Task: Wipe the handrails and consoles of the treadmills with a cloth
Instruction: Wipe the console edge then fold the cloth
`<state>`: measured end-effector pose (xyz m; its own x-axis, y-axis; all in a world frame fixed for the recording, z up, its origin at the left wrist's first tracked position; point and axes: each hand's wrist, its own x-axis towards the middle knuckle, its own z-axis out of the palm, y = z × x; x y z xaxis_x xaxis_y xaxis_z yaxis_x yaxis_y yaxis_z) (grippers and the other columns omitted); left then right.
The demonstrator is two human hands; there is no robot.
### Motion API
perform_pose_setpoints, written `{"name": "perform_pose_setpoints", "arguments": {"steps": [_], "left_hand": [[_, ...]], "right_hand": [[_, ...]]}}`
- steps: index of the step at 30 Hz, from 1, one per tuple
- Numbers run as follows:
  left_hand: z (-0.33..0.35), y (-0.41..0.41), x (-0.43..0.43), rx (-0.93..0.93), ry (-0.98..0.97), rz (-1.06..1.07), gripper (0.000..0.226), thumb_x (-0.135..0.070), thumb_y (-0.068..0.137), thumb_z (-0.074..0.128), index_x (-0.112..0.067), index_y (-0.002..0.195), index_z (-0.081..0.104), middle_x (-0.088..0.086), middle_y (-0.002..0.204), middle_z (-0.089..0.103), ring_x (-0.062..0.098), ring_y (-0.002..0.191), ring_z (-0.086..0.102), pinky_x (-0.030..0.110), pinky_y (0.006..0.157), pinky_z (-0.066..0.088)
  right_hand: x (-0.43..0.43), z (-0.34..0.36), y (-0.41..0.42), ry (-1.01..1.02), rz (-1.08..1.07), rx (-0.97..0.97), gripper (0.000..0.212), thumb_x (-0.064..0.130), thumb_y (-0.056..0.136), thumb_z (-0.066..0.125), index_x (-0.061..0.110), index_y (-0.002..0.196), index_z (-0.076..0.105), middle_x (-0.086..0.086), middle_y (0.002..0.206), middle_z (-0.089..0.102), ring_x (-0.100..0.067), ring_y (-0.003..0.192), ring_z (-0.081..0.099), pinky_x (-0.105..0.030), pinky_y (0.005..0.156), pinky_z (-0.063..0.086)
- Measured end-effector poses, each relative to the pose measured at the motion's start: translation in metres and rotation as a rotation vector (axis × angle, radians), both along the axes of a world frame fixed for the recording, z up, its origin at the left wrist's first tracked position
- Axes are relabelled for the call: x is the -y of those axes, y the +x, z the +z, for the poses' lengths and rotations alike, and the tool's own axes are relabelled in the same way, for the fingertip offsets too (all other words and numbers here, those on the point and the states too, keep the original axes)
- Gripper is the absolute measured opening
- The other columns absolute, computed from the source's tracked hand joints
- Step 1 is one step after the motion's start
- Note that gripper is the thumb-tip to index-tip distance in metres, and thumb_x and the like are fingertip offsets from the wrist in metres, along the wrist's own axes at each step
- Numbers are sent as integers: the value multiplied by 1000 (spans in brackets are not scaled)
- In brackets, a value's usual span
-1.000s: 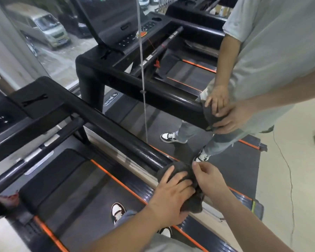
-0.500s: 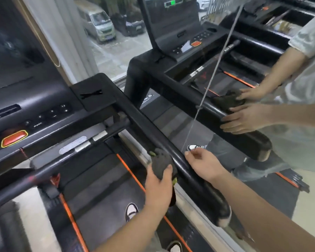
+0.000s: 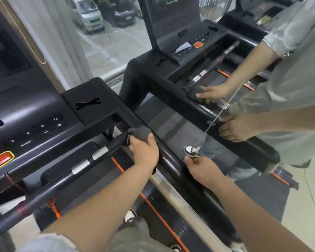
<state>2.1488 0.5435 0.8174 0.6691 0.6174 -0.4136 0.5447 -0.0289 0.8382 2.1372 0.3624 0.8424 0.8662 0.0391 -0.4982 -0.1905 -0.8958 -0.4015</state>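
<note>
Beside a gym window [image 3: 107, 42], a dark grey cloth [image 3: 140, 132] is gripped by the left hand [image 3: 144, 151] against the black treadmill handrail [image 3: 171, 161]. The right hand [image 3: 202, 170] is rested farther down this rail; its grip cannot be told.

soft window [image 3: 105, 42] daylight, slight blur, wide-angle warp

One view, worn on your head. It looks forward and steeply down along your own forearms. Your left hand [image 3: 144, 151] and right hand [image 3: 202, 168] sit close, mid-frame, on the handrail [image 3: 169, 159], the left one over the cloth [image 3: 140, 132]. Wide lens: straight edges bow toward the borders. Your console [image 3: 35, 120] fills the left edge, very near. The far console [image 3: 173, 28] and a second person [image 3: 295, 88] take the upper right, farther off. Window [image 3: 107, 44] along the top, parked cars beyond.
</note>
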Motion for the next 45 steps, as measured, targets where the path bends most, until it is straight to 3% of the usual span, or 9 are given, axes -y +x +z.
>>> {"name": "perform_pose_setpoints", "arguments": {"steps": [7,13,15,18,24,29,36,41,45], "left_hand": [[-30,-63,61,30,12,-64,95,-70,88,44,-8,156,21,27,148,37,47,137,42,55,111,40],[-24,-95,79,27,-88,-197,83,-50,99,56,-1,157,21,25,155,33,35,146,34,33,119,28],[-24,-71,57,-15,-84,-158,78,-47,102,54,-2,156,20,24,155,36,36,144,37,35,117,31],[-14,-51,33,-55,-188,-26,83,-54,103,48,-8,161,10,16,156,39,35,139,44,39,116,35],[-13,-99,106,-25,-416,256,77,-56,99,54,-16,158,25,11,152,46,33,134,50,43,116,38],[-17,-187,222,-155,-355,166,67,-43,99,61,-1,145,38,23,141,56,39,126,57,40,106,43],[12,-224,228,-315,-772,-160,51,-63,85,67,-22,116,65,7,103,78,30,91,77,53,83,63],[58,-214,221,156,-415,-734,37,-60,86,70,-41,118,69,-15,112,75,6,108,70,39,102,53],[44,-188,223,14,91,-1093,65,-86,82,45,-39,121,67,-8,122,63,10,121,58,37,107,48]], "right_hand": [[-2,0,-4,25,-42,15,55,56,102,45,12,82,70,-7,85,72,-28,90,67,-33,82,49],[17,2,-28,250,-86,-21,53,54,103,46,19,73,70,8,72,69,-10,76,63,-22,73,47],[26,6,-40,332,-76,37,43,48,105,48,20,81,72,8,77,71,-7,80,65,-15,73,44],[47,4,-60,289,-89,149,43,49,104,48,14,98,73,-1,90,75,-15,90,68,-31,84,50],[115,-8,-119,113,-244,126,58,50,106,38,11,65,49,-3,61,56,-27,71,60,-35,64,40],[157,-17,-163,208,-408,165,58,45,106,44,2,71,58,-11,69,65,-33,76,62,-41,74,47],[188,-9,-200,322,-543,287,39,43,97,64,11,75,63,-3,66,66,-25,73,63,-41,77,51],[200,21,-217,626,-698,414,45,49,100,58,6,88,64,-16,81,66,-32,74,60,-44,73,52],[184,20,-218,790,-777,365,30,48,105,49,26,104,68,7,99,73,-9,95,67,-31,86,52]]}}
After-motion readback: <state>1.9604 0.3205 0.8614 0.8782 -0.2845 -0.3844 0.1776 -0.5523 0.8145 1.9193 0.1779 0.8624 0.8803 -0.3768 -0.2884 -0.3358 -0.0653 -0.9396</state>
